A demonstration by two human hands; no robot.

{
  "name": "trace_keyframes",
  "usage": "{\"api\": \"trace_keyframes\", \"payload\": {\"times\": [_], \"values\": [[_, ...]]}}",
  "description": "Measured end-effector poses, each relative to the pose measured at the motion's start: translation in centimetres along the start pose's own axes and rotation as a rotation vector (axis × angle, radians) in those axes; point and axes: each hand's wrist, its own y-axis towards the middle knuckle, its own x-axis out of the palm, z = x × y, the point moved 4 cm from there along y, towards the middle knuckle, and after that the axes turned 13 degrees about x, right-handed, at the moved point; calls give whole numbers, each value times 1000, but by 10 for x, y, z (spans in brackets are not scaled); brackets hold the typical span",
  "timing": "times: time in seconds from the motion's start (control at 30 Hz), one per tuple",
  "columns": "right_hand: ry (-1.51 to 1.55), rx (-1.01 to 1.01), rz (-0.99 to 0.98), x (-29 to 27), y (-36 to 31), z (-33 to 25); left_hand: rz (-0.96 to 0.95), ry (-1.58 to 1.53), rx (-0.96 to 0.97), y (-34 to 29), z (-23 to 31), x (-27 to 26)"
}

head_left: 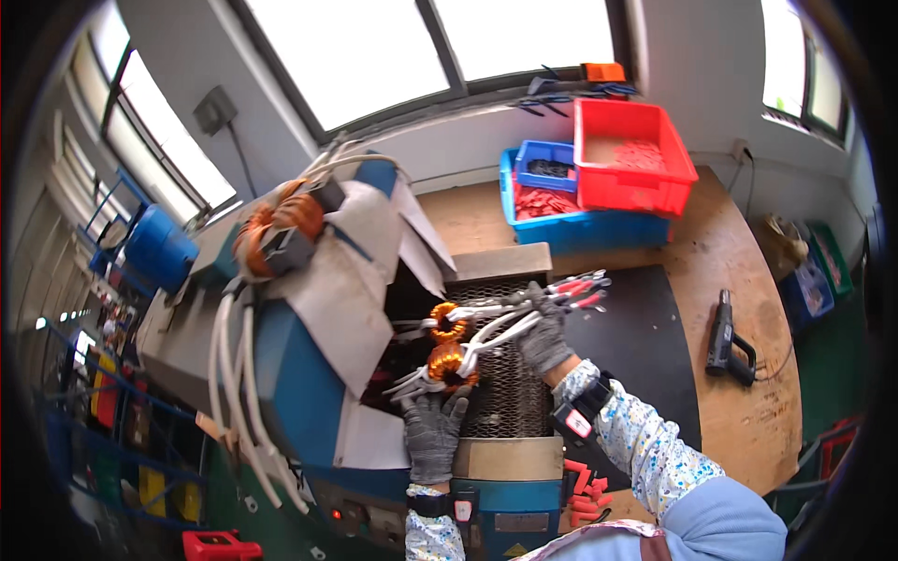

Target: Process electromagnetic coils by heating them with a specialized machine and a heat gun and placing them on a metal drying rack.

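Note:
My right hand [545, 335], in a grey knit glove, is closed round a bundle of white cables [505, 327]. Red sleeves [587, 297] and metal tips show at the far ends of these cables, past my fingers. The cables lead left to two copper-wound ring coils, an upper coil [449, 321] and a lower coil [451, 365], over the metal mesh belt [505, 402] of a blue machine. At the near edge of the lower coil, my gloved left hand [433, 432] grips it with its fingertips; the coil and white leads partly hide them.
On the machine's left top rests another copper coil assembly [281, 229] with hanging white cables [234, 374]. Grey flaps [341, 280] flank the belt opening. A heat gun [728, 341] lies on the wooden table, right. Red sleeve pieces [585, 496] lie nearby; a red bin [636, 187] stands behind.

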Motion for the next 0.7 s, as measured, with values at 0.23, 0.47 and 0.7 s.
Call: {"api": "trace_keyframes", "payload": {"times": [0.23, 0.47, 0.7], "values": [[-152, -337, -358, 118, -101, -42, -62, -31, -10, -40, 0, 58], [-327, -524, -685, 195, -235, -121, -336, -24, -336, -93, -25, 173], [-349, -336, -797, 175, -332, -150, -722, 703, -244, -221, -11, 204]]}}
